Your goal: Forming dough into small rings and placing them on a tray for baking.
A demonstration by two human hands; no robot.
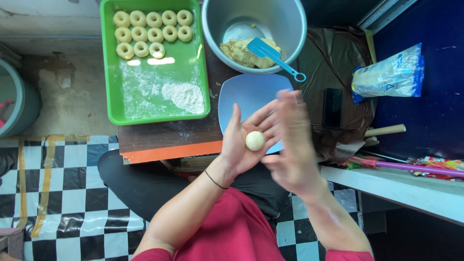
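Seen from above, a person in a red top sits at a low counter. The left hand lies palm up with fingers spread, and a small, smooth ball of pale dough rests in the middle of that palm. The right hand hangs just beside it, open and flat, pinching nothing; it is blurred, so its fingers are hard to make out.

The step in hand looks like rolling the ball round between the palms. The next move likely calls for a gentle press and a hole through the middle, matching the dough rings lined up in the floured green tray.

Beyond the hands sit a pale blue plate, partly hidden by them, and a grey bowl holding more dough and a blue spatula. The bowl's far rim is cut off by the frame. A dark phone and a plastic bag lie to the right.
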